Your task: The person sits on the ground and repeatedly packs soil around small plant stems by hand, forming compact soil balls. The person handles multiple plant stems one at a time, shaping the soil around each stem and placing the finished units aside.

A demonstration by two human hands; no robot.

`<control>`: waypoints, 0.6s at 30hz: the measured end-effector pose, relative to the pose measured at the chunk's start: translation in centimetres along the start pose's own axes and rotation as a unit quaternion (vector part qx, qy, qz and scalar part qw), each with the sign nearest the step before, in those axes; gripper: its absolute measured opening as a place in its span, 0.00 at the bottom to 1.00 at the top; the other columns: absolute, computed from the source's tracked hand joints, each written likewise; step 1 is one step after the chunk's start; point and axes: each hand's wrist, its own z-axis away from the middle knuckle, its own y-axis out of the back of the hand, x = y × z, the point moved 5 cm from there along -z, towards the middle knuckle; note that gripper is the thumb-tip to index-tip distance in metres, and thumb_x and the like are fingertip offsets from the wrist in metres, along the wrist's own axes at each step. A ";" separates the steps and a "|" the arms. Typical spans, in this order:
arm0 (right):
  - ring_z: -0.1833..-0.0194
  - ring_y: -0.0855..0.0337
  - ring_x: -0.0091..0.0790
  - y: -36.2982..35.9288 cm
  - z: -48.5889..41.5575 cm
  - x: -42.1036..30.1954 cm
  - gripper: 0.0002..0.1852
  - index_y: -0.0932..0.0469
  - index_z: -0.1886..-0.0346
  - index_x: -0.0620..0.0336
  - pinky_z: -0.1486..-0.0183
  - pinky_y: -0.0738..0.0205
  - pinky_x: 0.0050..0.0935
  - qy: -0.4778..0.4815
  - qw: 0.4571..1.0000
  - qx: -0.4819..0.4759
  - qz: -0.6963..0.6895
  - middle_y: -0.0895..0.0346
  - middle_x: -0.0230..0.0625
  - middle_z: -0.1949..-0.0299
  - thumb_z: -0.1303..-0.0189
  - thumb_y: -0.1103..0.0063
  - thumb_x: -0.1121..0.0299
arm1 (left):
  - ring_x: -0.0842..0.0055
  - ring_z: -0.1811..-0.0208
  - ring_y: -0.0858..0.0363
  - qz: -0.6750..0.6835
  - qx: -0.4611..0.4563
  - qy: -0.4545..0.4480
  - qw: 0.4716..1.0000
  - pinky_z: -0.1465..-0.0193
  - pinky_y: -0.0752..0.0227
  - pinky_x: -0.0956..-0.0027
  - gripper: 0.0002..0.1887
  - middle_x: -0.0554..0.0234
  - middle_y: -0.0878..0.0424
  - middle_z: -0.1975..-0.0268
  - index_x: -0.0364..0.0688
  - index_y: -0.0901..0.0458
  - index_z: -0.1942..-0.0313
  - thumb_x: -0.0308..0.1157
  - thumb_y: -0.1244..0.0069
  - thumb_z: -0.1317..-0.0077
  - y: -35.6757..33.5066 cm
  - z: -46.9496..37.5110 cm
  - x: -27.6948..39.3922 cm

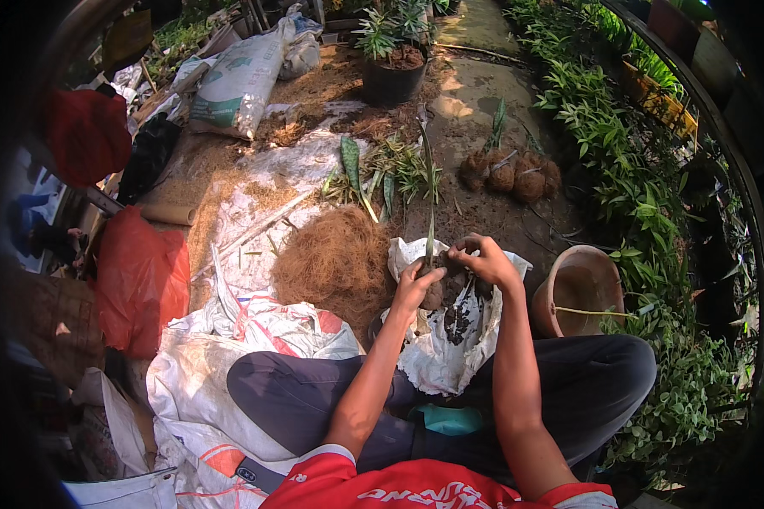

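Note:
My left hand (pixel 417 286) is closed around the base of an upright snake plant leaf (pixel 430 191) and a dark clump of soil (pixel 431 298) under it. Close by on the right, my right hand (pixel 477 257) has its thumb and fingertips together at dark soil beside the leaf; whether something is pinched there cannot be told. Beneath both hands lies an opened white plastic sack (pixel 477 343) with loose dark soil on it. A heap of brown coconut fibre (pixel 334 261) lies left of the hands.
A clay pot (pixel 579 296) lies tilted at the right. Several fibre-wrapped root balls (pixel 528 178) sit beyond it. Cut leaves (pixel 350 162) lie ahead, before a black potted plant (pixel 393 79). Left are a filled sack (pixel 235 83) and a red plastic bag (pixel 141 280). Green plants (pixel 649 210) line the right.

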 end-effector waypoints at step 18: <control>0.62 0.19 0.31 0.7 0.3 0.0 0.17 0.21 0.57 0.70 0.59 0.26 0.33 -0.046 0.998 0.031 -0.021 0.18 0.42 0.66 0.33 0.40 0.61 | 0.73 0.42 0.26 -0.012 -0.016 0.053 0.998 0.35 0.39 0.70 0.41 0.51 0.25 0.43 0.21 0.37 0.37 0.36 0.34 0.43 0.1 0.0 -0.3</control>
